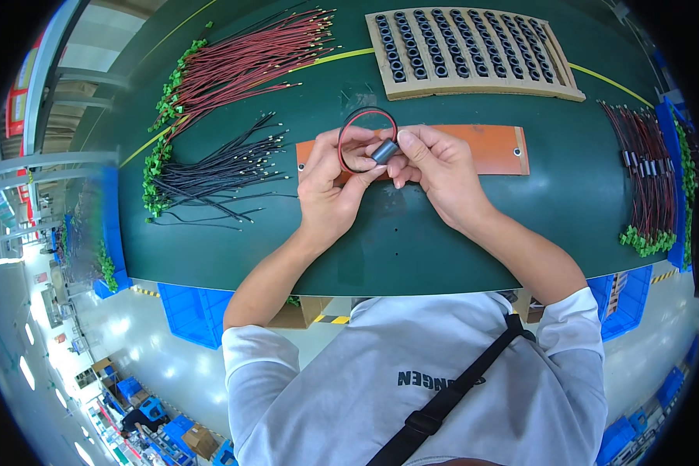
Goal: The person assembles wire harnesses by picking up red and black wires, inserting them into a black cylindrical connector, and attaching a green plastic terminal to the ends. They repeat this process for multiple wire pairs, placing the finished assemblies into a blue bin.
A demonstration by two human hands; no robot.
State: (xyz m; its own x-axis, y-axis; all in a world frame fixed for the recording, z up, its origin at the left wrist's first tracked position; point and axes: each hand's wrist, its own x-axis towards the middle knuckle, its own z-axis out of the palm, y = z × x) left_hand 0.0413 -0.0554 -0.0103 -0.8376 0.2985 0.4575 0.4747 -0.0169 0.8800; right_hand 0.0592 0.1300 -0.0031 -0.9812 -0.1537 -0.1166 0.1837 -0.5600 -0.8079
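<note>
A dark grey cylindrical ferrite core (384, 151) is held between both hands, above the green table. A red and black wire loop (367, 110) arches up from it. My left hand (330, 190) is closed, its thumb and fingers around the near end of the core and the loop's left side. My right hand (446, 172) pinches at the core's right end, where the wires meet it; the fingertips partly hide what they grip. Behind both hands lies an orange strip (481, 147), screwed at its ends.
Red wires (248, 62) with green connectors lie at far left, black wires (217, 171) nearer. A cardboard tray (481, 85) of ferrite cores stands at the back. Wires with cores fitted (648, 171) lie at right beside a blue bin (670, 186). Another blue bin (194, 314) sits below the table's front edge.
</note>
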